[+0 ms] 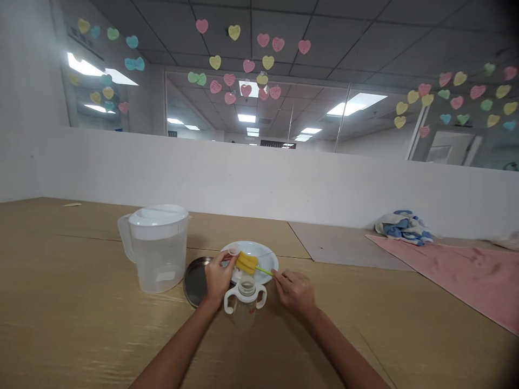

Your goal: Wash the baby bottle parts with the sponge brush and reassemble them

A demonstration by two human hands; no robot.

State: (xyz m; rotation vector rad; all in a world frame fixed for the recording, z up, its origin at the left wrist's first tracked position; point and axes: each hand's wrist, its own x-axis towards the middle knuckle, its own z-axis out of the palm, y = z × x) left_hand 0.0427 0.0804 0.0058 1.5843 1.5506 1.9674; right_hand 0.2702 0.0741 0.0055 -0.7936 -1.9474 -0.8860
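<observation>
My left hand (219, 274) pinches a small white ring-shaped bottle part (233, 252) above the rim of a white plate (272, 258). My right hand (295, 292) is closed on the thin green handle of a yellow sponge brush (247, 263), whose head points left and meets the part in my left hand. Between my wrists stands a clear baby bottle (245, 312) with two white side handles, its mouth uncovered. Under and beside my left hand lies a round dark metal tray (195, 281), partly covered by the hand.
A lidded translucent pitcher (160, 254) stands left of the tray. At the right lie a pink cloth (458, 275), a grey mat (348, 246) and a crumpled blue-and-white cloth (405, 228). A white wall (259, 183) with windows above closes off the table's back.
</observation>
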